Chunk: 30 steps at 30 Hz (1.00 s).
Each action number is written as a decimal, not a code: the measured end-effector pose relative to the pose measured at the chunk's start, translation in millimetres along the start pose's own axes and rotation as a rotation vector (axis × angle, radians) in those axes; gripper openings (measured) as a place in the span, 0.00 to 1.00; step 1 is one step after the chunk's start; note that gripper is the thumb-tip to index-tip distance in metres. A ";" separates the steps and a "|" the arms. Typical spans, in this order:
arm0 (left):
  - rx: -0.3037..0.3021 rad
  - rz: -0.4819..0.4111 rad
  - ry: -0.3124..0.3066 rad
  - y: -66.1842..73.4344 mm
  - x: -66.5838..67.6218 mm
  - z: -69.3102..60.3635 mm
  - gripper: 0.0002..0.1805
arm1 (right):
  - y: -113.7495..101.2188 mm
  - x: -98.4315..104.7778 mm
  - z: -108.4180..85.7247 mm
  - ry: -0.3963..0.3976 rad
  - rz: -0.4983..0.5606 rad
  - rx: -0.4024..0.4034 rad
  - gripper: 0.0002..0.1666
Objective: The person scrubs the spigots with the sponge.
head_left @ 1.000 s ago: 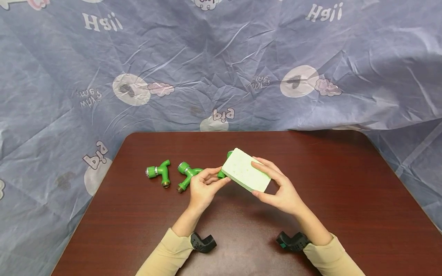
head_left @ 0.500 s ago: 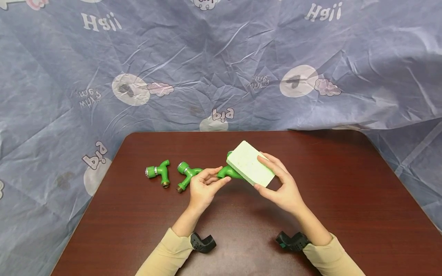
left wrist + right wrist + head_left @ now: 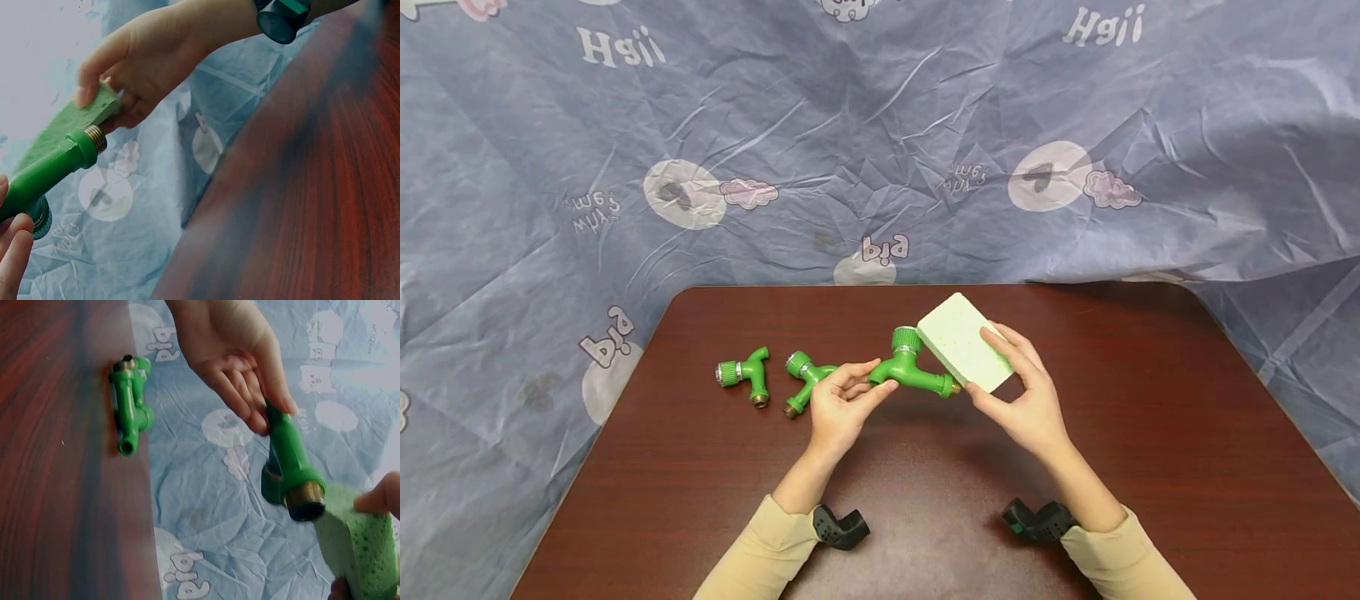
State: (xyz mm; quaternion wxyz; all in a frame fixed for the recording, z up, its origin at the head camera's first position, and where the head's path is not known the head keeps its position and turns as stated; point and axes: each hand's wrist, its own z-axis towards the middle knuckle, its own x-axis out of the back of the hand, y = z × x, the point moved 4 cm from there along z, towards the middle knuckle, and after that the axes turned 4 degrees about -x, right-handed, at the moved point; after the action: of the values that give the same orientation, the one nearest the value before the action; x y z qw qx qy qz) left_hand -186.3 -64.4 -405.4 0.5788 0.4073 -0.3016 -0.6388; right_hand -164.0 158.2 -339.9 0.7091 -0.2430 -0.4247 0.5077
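My left hand (image 3: 838,408) pinches a green faucet (image 3: 910,373) by its curved spout, holding it above the table. The faucet's ribbed knob points up and its brass threaded end (image 3: 305,500) points right, toward my other hand. In my right hand (image 3: 1026,396) is a pale green rectangular sponge (image 3: 964,342), gripped by its lower right part between thumb and fingers. The sponge is close beside the faucet; in the right wrist view it overlaps the threaded end, and I cannot tell whether they touch.
Two more green faucets lie on the dark red-brown table (image 3: 1112,400): one at the left (image 3: 748,377), another (image 3: 807,383) partly behind my left hand. Blue printed cloth (image 3: 880,150) hangs behind the table. A black wrist device (image 3: 841,527) sits on each forearm.
The sponge has moved up and right with my right hand, off the front of the faucet, whose knob, body and threaded end now show. My left hand has barely moved.
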 end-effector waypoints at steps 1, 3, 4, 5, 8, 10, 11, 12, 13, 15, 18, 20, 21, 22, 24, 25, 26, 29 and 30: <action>-0.007 0.001 0.004 0.3 0.6 0.3 0.17 | 1.0 2.3 0.3 0.021 0.007 -0.010 0.36; -0.015 -0.001 0.010 0.8 1.6 0.8 0.17 | 2.0 5.3 0.4 0.042 0.039 -0.017 0.36; -0.015 -0.002 0.012 0.8 1.9 0.8 0.17 | 1.7 5.9 0.3 0.038 0.056 -0.009 0.37; -0.014 -0.002 0.014 1.0 2.1 0.9 0.17 | 1.1 5.6 0.0 0.021 0.076 -0.001 0.37; 0.003 -0.001 0.008 1.3 1.4 0.9 0.17 | -2.3 0.7 -1.6 -0.068 0.112 0.037 0.37; 0.014 0.001 -0.002 1.7 0.4 0.8 0.17 | -4.9 -3.9 -3.1 -0.134 0.107 0.061 0.38; 0.015 0.004 -0.007 2.0 0.0 0.9 0.17 | -5.9 -5.9 -3.7 -0.158 0.098 0.069 0.38; 0.016 0.005 -0.010 2.3 -0.5 0.9 0.17 | -6.4 -7.4 -4.1 -0.173 0.087 0.078 0.38; 0.015 0.005 -0.012 2.3 -0.8 1.0 0.17 | -6.8 -8.4 -4.2 -0.176 0.070 0.086 0.38; 0.009 0.008 -0.010 2.8 -1.1 1.2 0.18 | -6.3 -8.9 -3.9 -0.164 0.058 0.087 0.38; 0.005 0.007 0.001 2.7 -0.7 1.3 0.17 | -3.0 -6.3 -2.1 -0.111 0.052 0.064 0.37; 0.000 0.010 0.013 2.4 0.0 1.1 0.17 | -0.7 -3.6 -0.7 -0.074 0.047 0.039 0.37; -0.003 0.012 0.021 2.5 0.5 1.2 0.17 | 0.6 -2.0 0.0 -0.056 0.043 0.024 0.37; -0.009 0.016 0.029 2.4 1.2 1.4 0.17 | 1.7 -0.5 0.6 -0.039 0.035 0.011 0.36; -0.021 0.024 0.048 2.8 2.7 1.8 0.16 | 3.3 2.4 1.8 -0.014 0.021 -0.019 0.36; -0.030 0.029 0.056 3.0 3.6 2.2 0.16 | 3.9 3.7 2.2 -0.004 0.015 -0.034 0.36; -0.035 0.031 0.064 3.5 4.5 2.5 0.16 | 4.4 4.9 2.5 0.004 0.007 -0.048 0.36; -0.034 0.041 0.082 12.3 4.8 3.6 0.16 | 5.2 7.1 3.1 0.009 -0.011 -0.083 0.36; -0.032 0.037 0.085 16.1 4.4 3.8 0.16 | 5.3 7.3 3.2 0.007 -0.015 -0.093 0.36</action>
State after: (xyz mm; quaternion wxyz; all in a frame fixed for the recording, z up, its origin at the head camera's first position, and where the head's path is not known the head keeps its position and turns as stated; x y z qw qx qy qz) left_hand -181.7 -71.4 -390.5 0.6093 0.4192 -0.2739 -0.6148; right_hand -168.4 166.6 -339.7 0.7022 -0.2743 -0.4474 0.4811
